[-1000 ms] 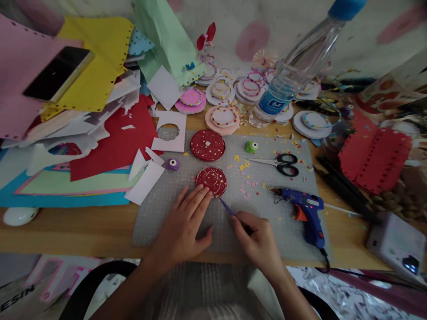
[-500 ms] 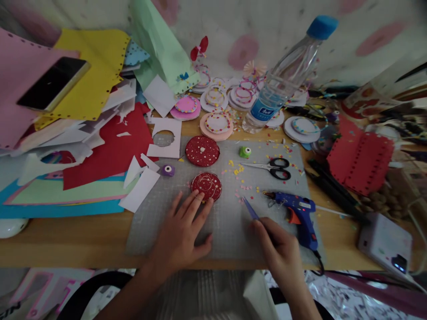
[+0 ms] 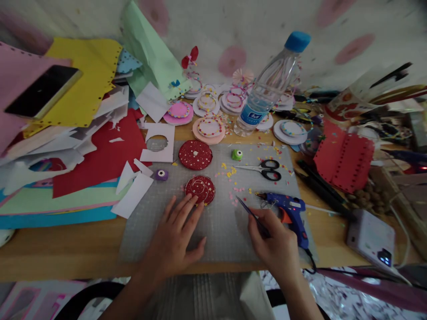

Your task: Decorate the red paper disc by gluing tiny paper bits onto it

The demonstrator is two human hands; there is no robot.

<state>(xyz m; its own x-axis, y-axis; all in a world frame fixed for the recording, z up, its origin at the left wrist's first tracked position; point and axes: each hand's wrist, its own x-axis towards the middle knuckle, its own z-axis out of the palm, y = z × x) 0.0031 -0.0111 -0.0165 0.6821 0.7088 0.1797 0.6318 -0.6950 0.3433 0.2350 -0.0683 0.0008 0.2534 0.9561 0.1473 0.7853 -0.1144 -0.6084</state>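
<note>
My left hand (image 3: 176,233) lies spread, its fingertips at the lower edge of a small dark red round disc (image 3: 200,189) with white stars and a ring drawn on it. Above that sits a larger red starry disc (image 3: 195,154) with a pale bead-like dot at its middle. My right hand (image 3: 275,240) is closed on a pair of slim tweezers (image 3: 248,210), their tips pointing up and left over the grey cutting mat (image 3: 220,240). Tiny pink and yellow paper pieces (image 3: 232,194) are scattered near the tips.
Right of the tweezers lie a blue glue gun (image 3: 290,211) and black-handled scissors (image 3: 269,170). Green (image 3: 237,154) and purple (image 3: 161,175) craft punches rest on the mat. Behind stand a water bottle (image 3: 263,89) and several beaded paper discs. Paper sheets (image 3: 100,155) pile up at left.
The tweezers have turned in my right hand, which now shows more of its back. My left hand keeps its place by the small disc. The whole view has shifted slightly.
</note>
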